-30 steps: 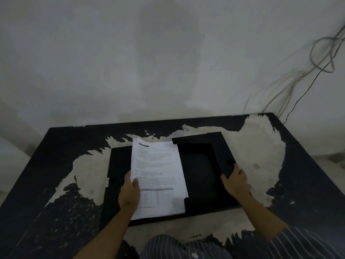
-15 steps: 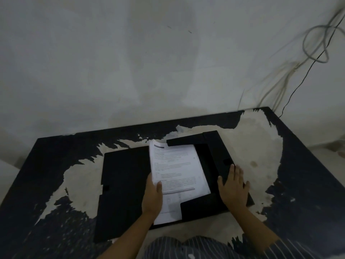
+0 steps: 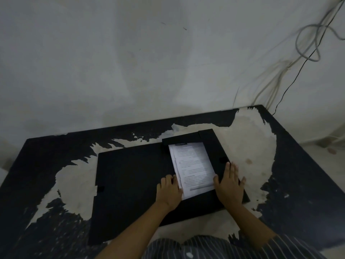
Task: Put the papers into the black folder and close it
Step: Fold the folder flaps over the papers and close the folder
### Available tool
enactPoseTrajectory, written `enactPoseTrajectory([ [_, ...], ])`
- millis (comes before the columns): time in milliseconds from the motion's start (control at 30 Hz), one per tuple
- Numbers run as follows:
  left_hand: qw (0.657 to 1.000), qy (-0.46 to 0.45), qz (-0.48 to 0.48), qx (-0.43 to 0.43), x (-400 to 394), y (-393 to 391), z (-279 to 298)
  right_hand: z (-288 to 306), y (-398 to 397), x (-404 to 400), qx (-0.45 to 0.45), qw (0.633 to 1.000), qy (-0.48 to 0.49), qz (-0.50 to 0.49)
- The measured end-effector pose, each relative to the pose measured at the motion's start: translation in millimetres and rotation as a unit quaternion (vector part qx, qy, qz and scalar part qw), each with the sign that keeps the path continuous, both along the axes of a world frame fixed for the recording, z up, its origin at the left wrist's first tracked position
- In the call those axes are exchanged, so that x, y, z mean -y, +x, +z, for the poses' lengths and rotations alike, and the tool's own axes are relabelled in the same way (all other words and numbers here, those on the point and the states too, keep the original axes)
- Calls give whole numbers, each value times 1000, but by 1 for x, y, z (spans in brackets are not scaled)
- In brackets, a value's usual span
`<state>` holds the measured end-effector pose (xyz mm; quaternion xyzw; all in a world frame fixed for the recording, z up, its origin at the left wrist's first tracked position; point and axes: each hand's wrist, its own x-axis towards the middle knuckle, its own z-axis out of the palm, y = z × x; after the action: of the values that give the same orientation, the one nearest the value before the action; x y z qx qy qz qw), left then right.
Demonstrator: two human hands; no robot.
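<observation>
The worn desk [image 3: 252, 139] fills the lower frame, and on it the black folder [image 3: 130, 180] lies open at centre, the papers [image 3: 194, 167] in its right half. The left hand [image 3: 170, 191] curls loosely against their left edge; the right hand [image 3: 230, 181] lies flat, fingers spread, on the side flap. Best square the sheets before folding flaps over. The print is too blurred to read.

We see a dim, greyish picture with soft, even light and no glare. The wall [image 3: 130, 62] shows faint broad shadows, the wide lens bends the desk [image 3: 298, 165] edges, and the print on the papers [image 3: 194, 165] is too soft to read.
</observation>
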<state>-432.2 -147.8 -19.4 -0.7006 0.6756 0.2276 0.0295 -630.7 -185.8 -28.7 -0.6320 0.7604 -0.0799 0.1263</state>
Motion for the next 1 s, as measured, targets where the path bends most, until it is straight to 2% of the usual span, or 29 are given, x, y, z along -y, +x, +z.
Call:
enactPoseTrajectory([
  [133, 1000, -12, -23, -2, -10, 7, -1, -1, 1, -1, -2, 1000, -2, 0],
  [267, 997, -12, -52, 62, -2, 3, 7, 3, 1, -1, 8, 1000, 3, 6],
  [333, 993, -13, -60, 97, 3, -1, 12, 6, 5, -1, 5, 999, 8, 41],
  [433, 994, -38, -42, 91, 2, 8, 16, 13, 27, -7, 13, 991, 9, 135],
  [567, 995, -78, 64, 25, -24, 60, 10, 24, 77, -30, 70, 954, 57, 285],
  [667, 981, -84, 171, 26, -58, 108, 2, 24, 114, -48, 92, 909, 95, 395],
  [767, 958, -70, 277, 37, -89, 141, -2, 21, 143, -63, 11, 855, 159, 493],
  [867, 935, -56, 348, 37, -107, 160, -4, 18, 154, -70, -100, 812, 205, 538],
  [1000, 894, -56, 444, -4, -108, 167, 3, 21, 156, -62, -113, 811, 203, 537],
])
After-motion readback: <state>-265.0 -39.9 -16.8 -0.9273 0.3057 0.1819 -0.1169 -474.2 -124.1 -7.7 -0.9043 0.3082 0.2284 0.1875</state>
